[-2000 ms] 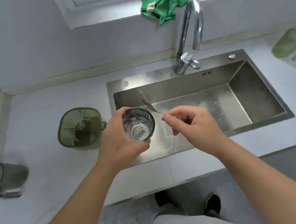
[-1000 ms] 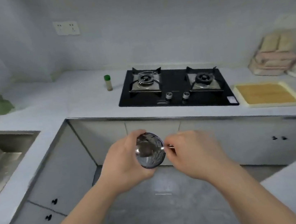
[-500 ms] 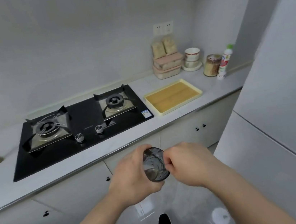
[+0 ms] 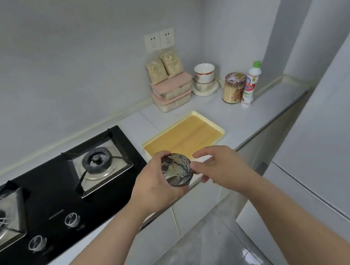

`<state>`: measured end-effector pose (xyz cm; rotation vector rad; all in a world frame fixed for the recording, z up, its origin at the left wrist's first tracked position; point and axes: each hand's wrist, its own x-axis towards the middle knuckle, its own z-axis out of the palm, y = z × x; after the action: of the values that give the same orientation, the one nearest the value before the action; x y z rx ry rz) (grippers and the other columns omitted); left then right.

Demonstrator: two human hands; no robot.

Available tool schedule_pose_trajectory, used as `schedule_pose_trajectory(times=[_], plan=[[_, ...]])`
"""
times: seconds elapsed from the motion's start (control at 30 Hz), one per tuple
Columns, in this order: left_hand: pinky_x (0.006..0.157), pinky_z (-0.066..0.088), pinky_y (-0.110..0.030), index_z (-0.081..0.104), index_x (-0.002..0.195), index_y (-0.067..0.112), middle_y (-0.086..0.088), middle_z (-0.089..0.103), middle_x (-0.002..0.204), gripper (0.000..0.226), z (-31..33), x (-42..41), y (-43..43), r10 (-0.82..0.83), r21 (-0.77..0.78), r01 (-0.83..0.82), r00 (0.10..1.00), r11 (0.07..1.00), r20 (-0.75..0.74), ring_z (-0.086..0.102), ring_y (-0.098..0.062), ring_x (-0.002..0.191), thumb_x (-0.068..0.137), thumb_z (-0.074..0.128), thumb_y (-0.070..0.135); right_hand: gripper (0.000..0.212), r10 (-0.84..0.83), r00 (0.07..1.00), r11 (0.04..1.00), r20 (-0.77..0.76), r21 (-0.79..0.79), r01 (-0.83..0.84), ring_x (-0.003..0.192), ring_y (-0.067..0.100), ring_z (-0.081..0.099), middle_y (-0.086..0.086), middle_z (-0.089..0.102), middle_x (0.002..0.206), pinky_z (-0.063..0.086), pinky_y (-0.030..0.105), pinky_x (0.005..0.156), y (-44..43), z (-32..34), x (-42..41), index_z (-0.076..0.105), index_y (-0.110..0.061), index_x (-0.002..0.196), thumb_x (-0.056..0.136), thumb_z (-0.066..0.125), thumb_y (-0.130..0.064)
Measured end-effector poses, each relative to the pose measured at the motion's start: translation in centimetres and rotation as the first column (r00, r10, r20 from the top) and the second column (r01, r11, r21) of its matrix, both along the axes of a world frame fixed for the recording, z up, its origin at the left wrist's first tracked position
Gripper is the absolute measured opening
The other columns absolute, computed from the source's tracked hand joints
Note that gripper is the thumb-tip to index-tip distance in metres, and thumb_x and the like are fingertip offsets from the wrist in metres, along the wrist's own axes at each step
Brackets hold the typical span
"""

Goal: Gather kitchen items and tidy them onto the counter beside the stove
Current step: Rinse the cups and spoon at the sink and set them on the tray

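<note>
My left hand (image 4: 154, 188) grips a clear drinking glass (image 4: 175, 170) and tilts its mouth toward me, just above the counter's front edge. Inside the glass lies a metal spoon (image 4: 174, 178) whose handle reaches the right rim. There my right hand (image 4: 221, 168) pinches the handle's end between the thumb and the lower fingers, with the index finger lifted. Both hands hover at the near corner of a yellow tray (image 4: 221, 129) with a wooden-coloured floor. The tray lies on the counter (image 4: 245, 118) right of the black gas stove (image 4: 50, 186).
Against the back wall stand stacked pink-lidded boxes (image 4: 172, 92) with two grain packs on top, stacked bowls (image 4: 205, 77), a jar (image 4: 233, 88) and a green-capped bottle (image 4: 251, 83). A tall grey panel (image 4: 330, 134) closes the right side. White cabinets sit below the counter.
I turned from the sink to the stove counter and came closer. The spoon went into the glass. Both hands now reach over the counter edge by the tray.
</note>
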<state>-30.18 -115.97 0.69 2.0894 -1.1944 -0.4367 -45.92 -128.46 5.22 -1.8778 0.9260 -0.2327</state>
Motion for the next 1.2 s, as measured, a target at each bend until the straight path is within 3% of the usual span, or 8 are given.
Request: schedule_pose_trajectory(times=[0.1, 0.2, 0.4, 0.57, 0.73, 0.9, 1.03, 1.2], plan=[[0.090, 0.053, -0.027, 0.038, 0.133, 0.036, 0.016, 0.058, 0.115, 0.097, -2.0, 2.4, -4.6, 0.046, 0.040, -0.044, 0.997, 0.998, -0.065, 0.059, -0.007, 0.104, 0.051, 0.089, 0.052, 0.027, -0.114, 0.992, 0.971, 0.063, 0.218, 0.097, 0.073, 0.014, 0.074, -0.001, 0.076, 0.087, 0.058, 0.032, 0.068, -4.0, -2.0, 2.4, 0.068, -0.020, 0.111, 0.089, 0.068, -0.035], [0.089, 0.054, -0.029, 0.036, 0.135, 0.035, 0.015, 0.056, 0.117, 0.099, -3.9, 3.8, -8.4, 0.074, 0.082, -0.070, 0.996, 0.994, -0.054, 0.059, -0.009, 0.104, 0.053, 0.088, 0.052, 0.024, -0.134, 0.989, 0.945, 0.066, 0.308, 0.107, 0.074, 0.018, 0.075, 0.000, 0.075, 0.092, 0.062, 0.036, 0.071, -7.3, -4.3, 5.0, 0.069, -0.015, 0.106, 0.094, 0.061, -0.034], [0.090, 0.053, -0.030, 0.033, 0.140, 0.031, 0.010, 0.055, 0.125, 0.102, -6.9, 6.7, -15.9, 0.210, 0.170, -0.205, 0.978, 0.964, -0.008, 0.058, -0.011, 0.109, 0.056, 0.088, 0.053, 0.032, 0.022, 0.999, 0.949, -0.027, 0.316, -0.013, 0.071, 0.020, 0.075, 0.009, 0.076, 0.088, 0.062, 0.036, 0.072, -15.4, -8.0, 10.3, 0.067, -0.008, 0.110, 0.101, 0.045, -0.030], [0.092, 0.047, -0.023, 0.029, 0.144, 0.026, 0.005, 0.048, 0.134, 0.104, -8.6, 8.9, -19.4, 0.253, 0.300, -0.252, 0.967, 0.920, 0.039, 0.055, -0.014, 0.113, 0.061, 0.086, 0.050, 0.033, 0.153, 0.982, 0.948, -0.110, 0.298, -0.114, 0.070, 0.023, 0.075, 0.009, 0.076, 0.080, 0.060, 0.050, 0.079, -20.0, -10.6, 14.5, 0.069, -0.009, 0.092, 0.099, 0.046, -0.032], [0.087, 0.050, -0.026, 0.024, 0.150, 0.027, 0.004, 0.041, 0.144, 0.107, -9.9, 9.8, -19.6, 0.325, 0.385, -0.329, 0.942, 0.862, 0.079, 0.060, -0.018, 0.112, 0.063, 0.084, 0.043, 0.028, 0.271, 0.954, 0.906, -0.125, 0.369, -0.209, 0.071, 0.026, 0.075, 0.009, 0.076, 0.080, 0.060, 0.049, 0.081, -21.0, -12.3, 17.3, 0.069, -0.007, 0.094, 0.097, 0.050, -0.028], [0.096, 0.051, -0.031, 0.025, 0.151, 0.024, 0.002, 0.038, 0.144, 0.108, -11.1, 9.8, -18.3, 0.407, 0.417, -0.398, 0.910, 0.817, 0.071, 0.058, -0.020, 0.116, 0.064, 0.085, 0.046, 0.031, 0.410, 0.894, 0.881, -0.178, 0.332, -0.338, 0.077, 0.021, 0.075, 0.006, 0.077, 0.076, 0.058, 0.045, 0.085, -20.5, -13.2, 18.7, 0.072, -0.008, 0.093, 0.096, 0.049, -0.029], [0.097, 0.050, -0.030, 0.026, 0.149, 0.023, 0.001, 0.036, 0.140, 0.106, -11.7, 9.3, -17.5, 0.442, 0.419, -0.415, 0.896, 0.807, 0.036, 0.057, -0.020, 0.115, 0.065, 0.086, 0.043, 0.031, 0.436, 0.881, 0.870, -0.185, 0.335, -0.360, 0.080, 0.025, 0.075, 0.011, 0.076, 0.085, 0.058, 0.047, 0.086, -20.0, -14.0, 19.3, 0.072, -0.003, 0.095, 0.095, 0.051, -0.026], [0.098, 0.050, -0.031, 0.026, 0.148, 0.026, 0.002, 0.036, 0.139, 0.106, -11.9, 9.2, -16.9, 0.447, 0.435, -0.406, 0.894, 0.803, 0.010, 0.057, -0.019, 0.114, 0.063, 0.087, 0.041, 0.022, 0.448, 0.868, 0.869, -0.214, 0.333, -0.366, 0.079, 0.022, 0.075, 0.012, 0.076, 0.085, 0.058, 0.044, 0.086, -19.6, -13.8, 19.6, 0.069, -0.014, 0.076, 0.093, 0.057, -0.021]])
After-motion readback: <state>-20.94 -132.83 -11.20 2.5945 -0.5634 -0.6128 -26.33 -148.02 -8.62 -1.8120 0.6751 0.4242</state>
